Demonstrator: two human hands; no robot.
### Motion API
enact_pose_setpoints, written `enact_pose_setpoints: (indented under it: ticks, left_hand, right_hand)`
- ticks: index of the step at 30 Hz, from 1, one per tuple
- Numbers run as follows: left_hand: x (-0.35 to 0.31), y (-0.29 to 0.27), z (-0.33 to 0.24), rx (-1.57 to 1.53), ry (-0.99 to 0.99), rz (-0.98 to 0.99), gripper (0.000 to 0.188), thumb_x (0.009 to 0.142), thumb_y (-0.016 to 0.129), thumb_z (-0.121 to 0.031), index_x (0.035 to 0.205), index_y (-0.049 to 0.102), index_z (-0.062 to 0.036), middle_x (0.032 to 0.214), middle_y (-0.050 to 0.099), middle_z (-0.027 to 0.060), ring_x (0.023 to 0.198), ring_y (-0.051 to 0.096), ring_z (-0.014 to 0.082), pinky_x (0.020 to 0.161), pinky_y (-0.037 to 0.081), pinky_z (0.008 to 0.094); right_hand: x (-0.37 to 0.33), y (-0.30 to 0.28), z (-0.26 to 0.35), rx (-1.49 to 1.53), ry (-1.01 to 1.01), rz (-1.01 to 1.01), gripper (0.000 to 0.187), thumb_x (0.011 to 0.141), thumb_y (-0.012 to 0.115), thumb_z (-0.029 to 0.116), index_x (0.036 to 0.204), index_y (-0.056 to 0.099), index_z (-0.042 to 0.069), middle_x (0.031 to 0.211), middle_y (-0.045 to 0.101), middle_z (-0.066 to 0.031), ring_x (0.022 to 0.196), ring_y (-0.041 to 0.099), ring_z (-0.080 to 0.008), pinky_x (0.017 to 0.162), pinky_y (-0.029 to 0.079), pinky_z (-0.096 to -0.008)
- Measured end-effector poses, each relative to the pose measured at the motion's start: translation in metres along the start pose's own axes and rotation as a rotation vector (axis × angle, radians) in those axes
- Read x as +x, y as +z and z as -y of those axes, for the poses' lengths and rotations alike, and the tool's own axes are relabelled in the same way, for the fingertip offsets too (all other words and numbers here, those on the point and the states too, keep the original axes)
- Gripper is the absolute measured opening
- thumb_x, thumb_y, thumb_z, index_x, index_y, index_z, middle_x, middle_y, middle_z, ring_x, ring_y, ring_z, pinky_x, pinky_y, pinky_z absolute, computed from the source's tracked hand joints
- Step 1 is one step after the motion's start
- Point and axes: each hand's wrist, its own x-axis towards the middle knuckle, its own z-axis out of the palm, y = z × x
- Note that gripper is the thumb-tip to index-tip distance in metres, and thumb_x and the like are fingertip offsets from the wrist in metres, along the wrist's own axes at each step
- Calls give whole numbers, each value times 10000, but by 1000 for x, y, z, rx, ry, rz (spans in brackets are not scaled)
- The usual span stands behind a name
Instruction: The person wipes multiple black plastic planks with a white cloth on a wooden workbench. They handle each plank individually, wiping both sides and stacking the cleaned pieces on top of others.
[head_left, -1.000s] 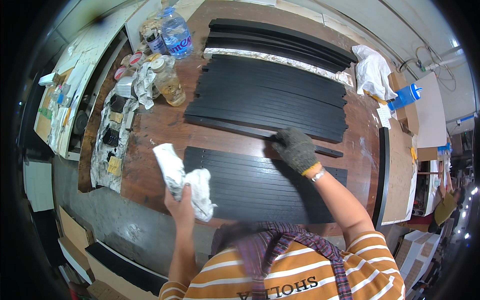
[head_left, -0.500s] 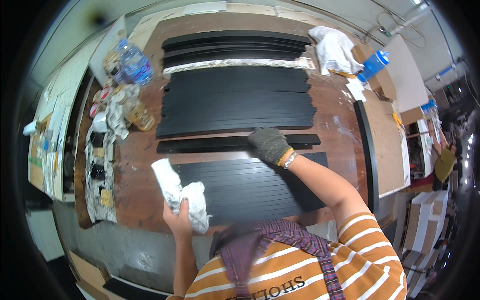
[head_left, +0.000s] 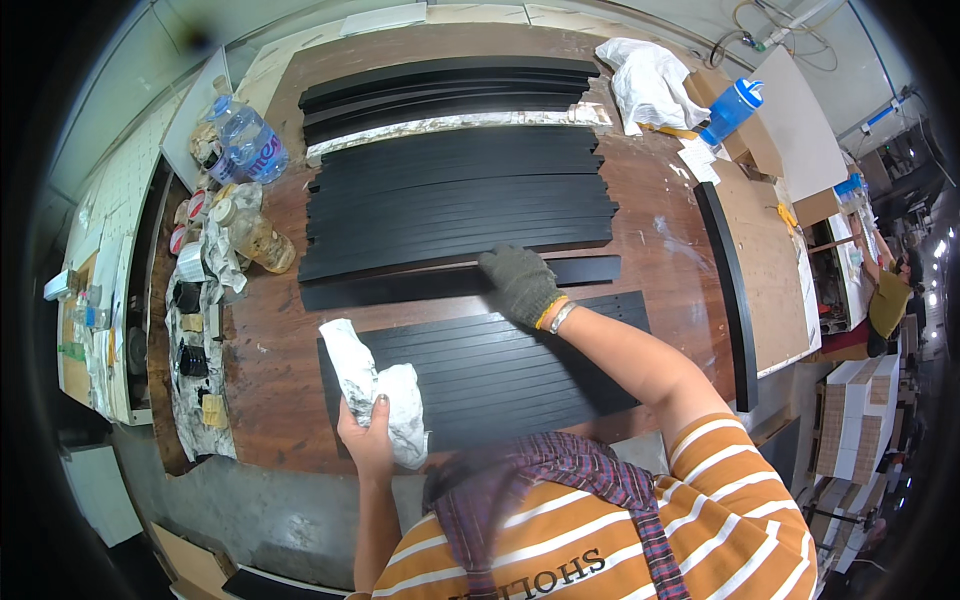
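A crumpled white cloth [head_left: 404, 405] is bunched in my bare left hand [head_left: 368, 438], thumb on top, over the near left of a row of black slats [head_left: 500, 365]. My right hand [head_left: 520, 288], in a dark grey knitted glove with a yellow cuff, lies across the middle of a single black slat [head_left: 390, 287], fingers curled over it. The fingertips are partly hidden under the glove. That slat lies between the near row and a larger set of black slats [head_left: 455, 195] placed side by side beyond it.
More black slats [head_left: 450, 85] lie at the far side behind a whitish strip. One long black bar [head_left: 730, 300] runs along the right edge. Plastic bottles [head_left: 250, 140] and stained pots stand left. A blue bottle [head_left: 730, 112] and white cloth [head_left: 650, 85] sit far right.
The single slat looks turned and its left end is nearer the larger set. My right hand stays on it. My left hand still holds the cloth; the whole view has shifted slightly.
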Motion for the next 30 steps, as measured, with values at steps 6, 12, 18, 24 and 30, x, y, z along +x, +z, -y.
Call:
enact_pose_setpoints:
  ticks: [6, 12, 18, 24, 30]
  left_hand:
    - [-1, 2, -3, 13, -24, -7, 317, 929, 609, 37, 1242, 586, 79, 1082, 667, 80, 959, 603, 123, 890, 491, 289]
    - [-2, -3, 5, 69, -46, 2, 334, 921, 621, 25, 1249, 586, 75, 1068, 671, 84, 953, 612, 142, 884, 493, 303]
    - [2, -28, 15, 160, 154, 12, 384, 968, 550, -70, 1321, 555, 82, 1230, 640, 145, 1126, 601, 221, 1006, 450, 355]
    - [17, -39, -14, -24, 80, 19, 426, 1085, 407, -230, 1358, 517, 78, 1273, 613, 164, 1155, 592, 242, 1022, 432, 365]
    - [21, 5, -34, 29, 201, 182, 384, 1029, 483, -127, 1358, 498, 72, 1221, 606, 128, 1081, 579, 185, 982, 446, 342]
  right_hand:
    - [12, 16, -3, -213, -108, -110, 293, 888, 716, 250, 1130, 695, 85, 1169, 649, -139, 1093, 643, -293, 913, 570, -410]
    - [22, 13, 2, -249, -68, -82, 187, 863, 714, 242, 963, 756, 90, 1066, 667, -160, 1000, 663, -302, 849, 567, -433]
    - [-27, -8, -27, 110, 31, -13, 362, 827, 701, 422, 922, 767, 79, 1023, 671, -175, 968, 660, -340, 815, 549, -439]
    - [-69, 15, -81, 269, 59, 115, 436, 899, 615, 501, 1003, 746, 98, 1073, 691, -152, 1018, 666, -348, 884, 527, -460]
    - [-39, 33, -87, 94, -39, 41, 423, 998, 515, 470, 1087, 735, 120, 1076, 711, -133, 1045, 666, -328, 893, 530, -458]
